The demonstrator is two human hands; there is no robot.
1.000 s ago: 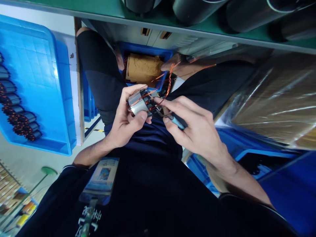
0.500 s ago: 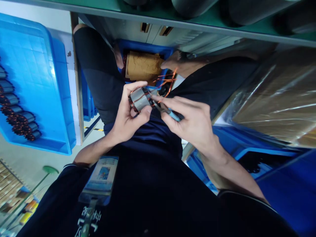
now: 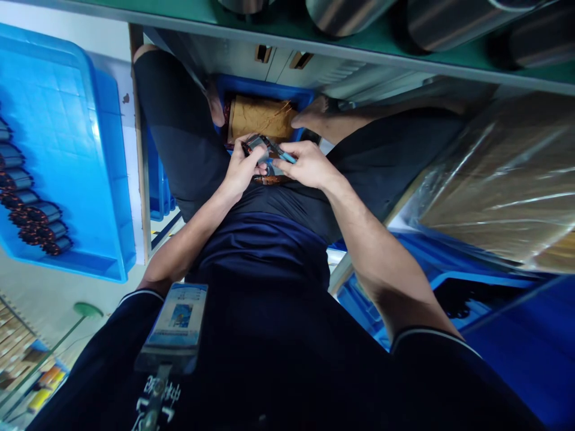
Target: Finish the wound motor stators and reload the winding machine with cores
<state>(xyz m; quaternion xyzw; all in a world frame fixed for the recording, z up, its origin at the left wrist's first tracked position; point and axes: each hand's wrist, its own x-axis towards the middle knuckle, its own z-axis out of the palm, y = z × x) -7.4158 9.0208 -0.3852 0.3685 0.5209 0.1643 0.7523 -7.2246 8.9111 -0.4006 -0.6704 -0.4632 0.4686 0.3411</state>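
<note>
My left hand (image 3: 241, 169) is closed around a motor stator (image 3: 257, 143), a small grey metal ring with dark copper windings. Fingers and thumb wrap its side, hiding part of it. On the right, my right hand (image 3: 308, 163) grips blue-handled pliers (image 3: 287, 157). Their jaws are at the stator's right end; whether they pinch a wire is too small to tell. Thin copper wires (image 3: 284, 112) show above the stator, in front of brown paper. Just below the hands, a coppery part (image 3: 273, 179) shows at my lap, partly hidden.
A blue bin (image 3: 265, 84) with brown paper (image 3: 256, 114) stands between my feet. At left, a blue tray (image 3: 58, 90) holds several stators (image 3: 42, 212). Dark metal cylinders (image 3: 345, 15) sit on the green bench (image 3: 287, 18) above. Plastic-wrapped cardboard (image 3: 498, 185) is at right.
Both hands have moved away from my body, up in the view, with the stator and pliers. The loose orange wires right of the stator now show above it.
</note>
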